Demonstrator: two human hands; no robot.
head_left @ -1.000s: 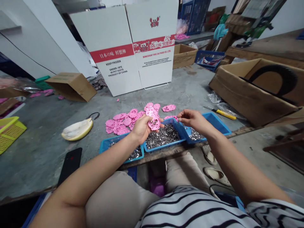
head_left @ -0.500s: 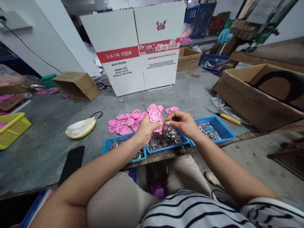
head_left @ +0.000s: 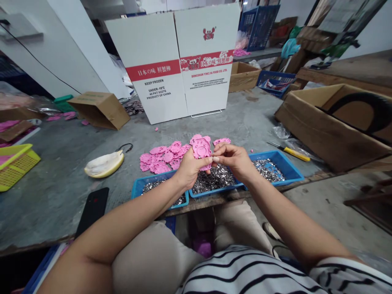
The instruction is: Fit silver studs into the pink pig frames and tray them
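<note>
In the head view, the left hand [head_left: 189, 169] is closed around the lower part of a pink bear-shaped plastic piece [head_left: 202, 147], with its thumb across the front. The piece stands tilted above the middle blue tray [head_left: 216, 190], which is heaped with small silvery metal parts [head_left: 208, 181]. The right hand [head_left: 236, 161] is narrowed, its thumb and forefinger drawn together at the piece's lower right edge, close against the left thumb; whether they hold a small part cannot be told. A pile of pink pieces [head_left: 157, 158] lies on the grey table [head_left: 248, 122] beyond the left blue tray [head_left: 134, 188]. The right blue tray [head_left: 292, 171] stands beneath the right forearm.

One second earlier, the right hand was well apart from the piece, near the right blue tray; now it meets the piece. Half a second ago the hands were placed almost the same.
</note>
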